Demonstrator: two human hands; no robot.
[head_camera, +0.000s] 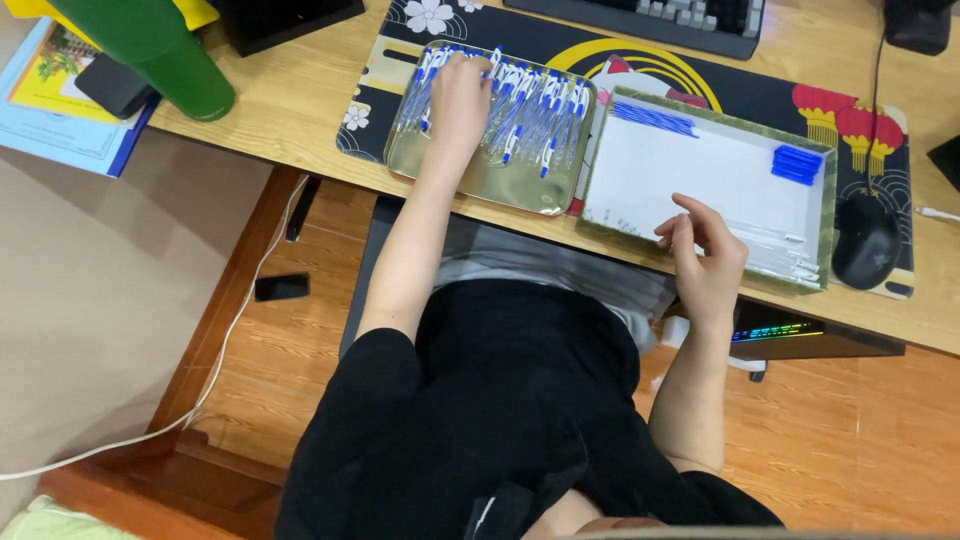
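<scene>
The pens, blue and white, lie heaped in the metal tray on the desk mat, and my left hand rests palm down right on top of them, fingers reaching into the pile; I cannot tell whether it has closed on any. Just beside it stands the white box, with loose blue parts in its far corners. My right hand hovers over its near edge, fingers loosely curled, holding nothing I can see. A black mouse sits just past the box.
</scene>
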